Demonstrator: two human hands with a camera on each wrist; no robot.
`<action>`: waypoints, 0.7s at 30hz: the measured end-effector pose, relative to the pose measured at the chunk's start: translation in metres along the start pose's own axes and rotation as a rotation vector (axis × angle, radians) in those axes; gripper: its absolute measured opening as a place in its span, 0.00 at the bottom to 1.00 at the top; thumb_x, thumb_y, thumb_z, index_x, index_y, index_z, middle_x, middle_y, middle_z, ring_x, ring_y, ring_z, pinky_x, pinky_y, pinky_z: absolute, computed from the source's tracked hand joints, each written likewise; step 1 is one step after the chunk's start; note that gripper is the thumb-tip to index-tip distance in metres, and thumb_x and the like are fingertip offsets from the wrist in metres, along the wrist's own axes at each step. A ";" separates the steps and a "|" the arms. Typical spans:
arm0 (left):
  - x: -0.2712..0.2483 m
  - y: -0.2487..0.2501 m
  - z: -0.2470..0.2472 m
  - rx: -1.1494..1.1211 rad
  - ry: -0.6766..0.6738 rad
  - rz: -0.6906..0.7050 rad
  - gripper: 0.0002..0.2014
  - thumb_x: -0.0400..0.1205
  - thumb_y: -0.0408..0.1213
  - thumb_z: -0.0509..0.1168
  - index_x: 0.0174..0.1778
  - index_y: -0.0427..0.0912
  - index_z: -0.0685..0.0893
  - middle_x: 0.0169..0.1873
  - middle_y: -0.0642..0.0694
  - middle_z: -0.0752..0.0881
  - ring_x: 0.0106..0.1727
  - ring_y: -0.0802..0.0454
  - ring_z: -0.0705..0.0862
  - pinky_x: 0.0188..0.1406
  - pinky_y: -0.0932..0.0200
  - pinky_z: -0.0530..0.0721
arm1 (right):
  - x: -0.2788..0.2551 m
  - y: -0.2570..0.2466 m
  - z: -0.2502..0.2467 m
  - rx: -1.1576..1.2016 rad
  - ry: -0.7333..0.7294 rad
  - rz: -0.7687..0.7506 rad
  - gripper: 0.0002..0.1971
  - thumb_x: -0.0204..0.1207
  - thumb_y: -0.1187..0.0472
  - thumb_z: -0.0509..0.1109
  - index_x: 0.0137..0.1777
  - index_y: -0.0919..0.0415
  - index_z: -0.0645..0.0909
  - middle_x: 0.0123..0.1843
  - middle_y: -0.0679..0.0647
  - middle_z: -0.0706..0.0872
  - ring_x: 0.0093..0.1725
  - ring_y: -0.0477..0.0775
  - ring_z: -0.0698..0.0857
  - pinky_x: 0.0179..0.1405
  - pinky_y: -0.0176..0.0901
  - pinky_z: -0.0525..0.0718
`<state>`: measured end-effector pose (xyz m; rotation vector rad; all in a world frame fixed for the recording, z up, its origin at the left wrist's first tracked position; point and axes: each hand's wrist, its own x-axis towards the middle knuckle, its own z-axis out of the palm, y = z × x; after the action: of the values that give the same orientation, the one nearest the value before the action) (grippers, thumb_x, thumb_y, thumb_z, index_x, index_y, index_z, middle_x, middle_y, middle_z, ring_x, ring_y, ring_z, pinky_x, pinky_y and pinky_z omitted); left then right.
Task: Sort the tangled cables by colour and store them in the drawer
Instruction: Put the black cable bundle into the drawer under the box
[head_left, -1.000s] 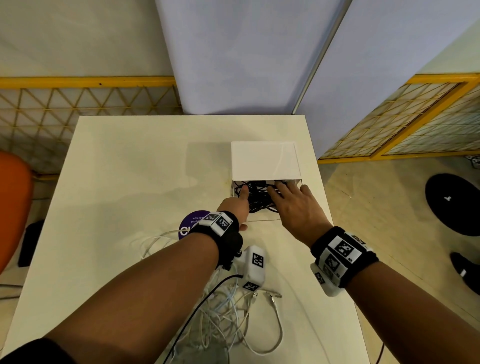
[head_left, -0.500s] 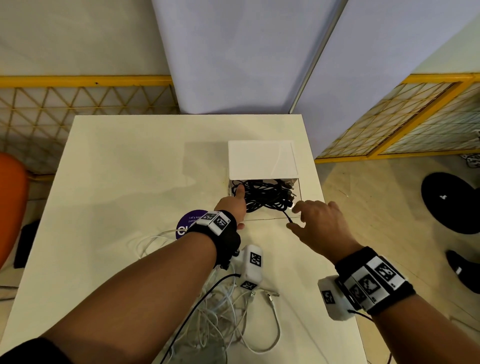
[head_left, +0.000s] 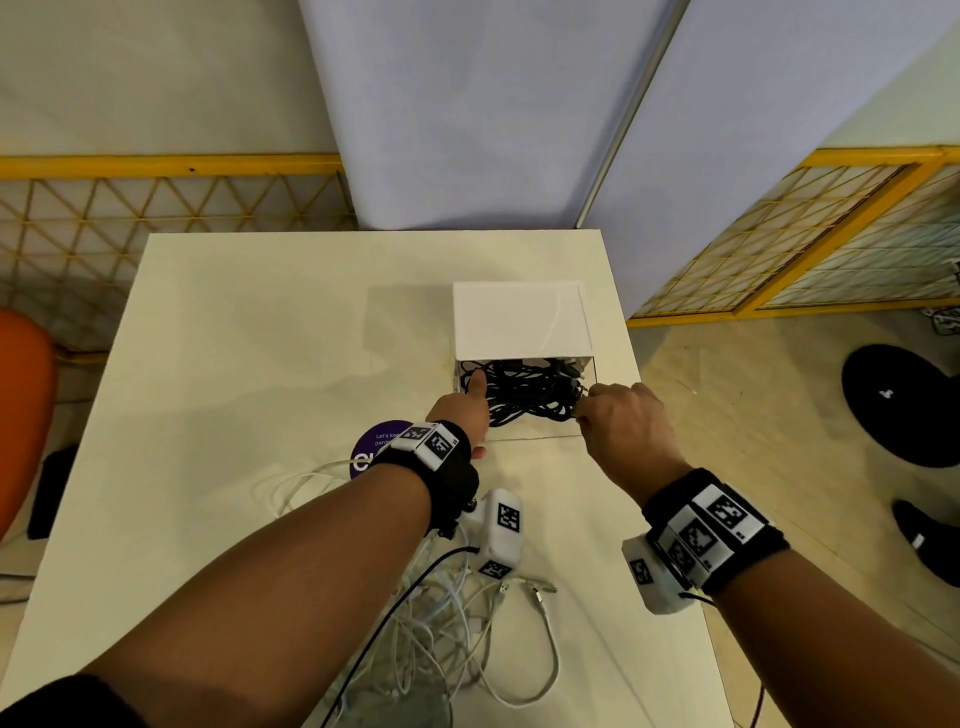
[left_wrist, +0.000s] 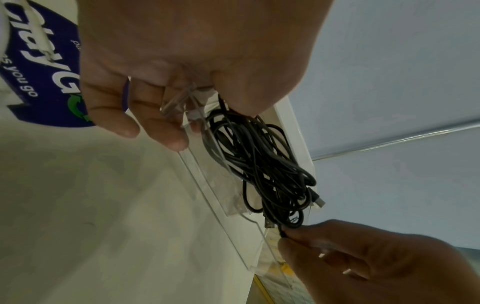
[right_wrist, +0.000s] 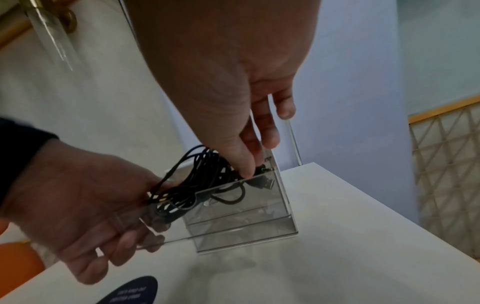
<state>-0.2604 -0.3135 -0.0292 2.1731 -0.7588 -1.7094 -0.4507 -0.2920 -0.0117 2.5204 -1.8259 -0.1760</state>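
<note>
A bundle of black cables lies in the clear drawer, which is pulled out of a white box. My left hand grips the drawer's front left corner, thumb inside on the cables, fingers curled under the clear wall. At the drawer's right side my right hand pinches one black cable end between thumb and finger. A tangle of white cables lies on the table near me, partly under my left forearm.
The white table bears a round purple sticker beside my left wrist. An orange chair stands at the left. The table's right edge runs close to the drawer. Grey screens stand behind the table.
My right hand came out of the drawer toward me and to the right. It now pinches a black cable end at the drawer's right side. The left hand stayed put.
</note>
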 end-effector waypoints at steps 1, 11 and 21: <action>0.000 0.000 0.000 0.000 0.001 -0.003 0.32 0.88 0.65 0.47 0.44 0.37 0.77 0.49 0.37 0.83 0.48 0.39 0.81 0.24 0.54 0.73 | 0.001 -0.003 0.002 -0.009 -0.016 -0.024 0.13 0.60 0.72 0.77 0.25 0.55 0.81 0.24 0.49 0.80 0.26 0.56 0.78 0.32 0.42 0.64; 0.003 0.000 0.000 -0.016 0.002 -0.007 0.34 0.87 0.66 0.48 0.54 0.34 0.80 0.49 0.37 0.83 0.45 0.39 0.82 0.26 0.53 0.75 | -0.009 -0.011 -0.017 0.205 0.275 -0.021 0.14 0.68 0.60 0.75 0.53 0.64 0.83 0.49 0.60 0.84 0.45 0.61 0.81 0.41 0.51 0.80; -0.002 0.003 -0.007 -0.022 0.015 0.011 0.32 0.88 0.63 0.50 0.67 0.36 0.80 0.51 0.38 0.84 0.41 0.42 0.80 0.32 0.53 0.79 | -0.021 -0.042 0.023 -0.216 -0.088 -0.246 0.38 0.82 0.62 0.52 0.87 0.65 0.37 0.87 0.72 0.42 0.85 0.77 0.39 0.82 0.73 0.48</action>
<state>-0.2549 -0.3154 -0.0246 2.1609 -0.7434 -1.6870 -0.4197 -0.2575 -0.0362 2.6081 -1.4252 -0.4689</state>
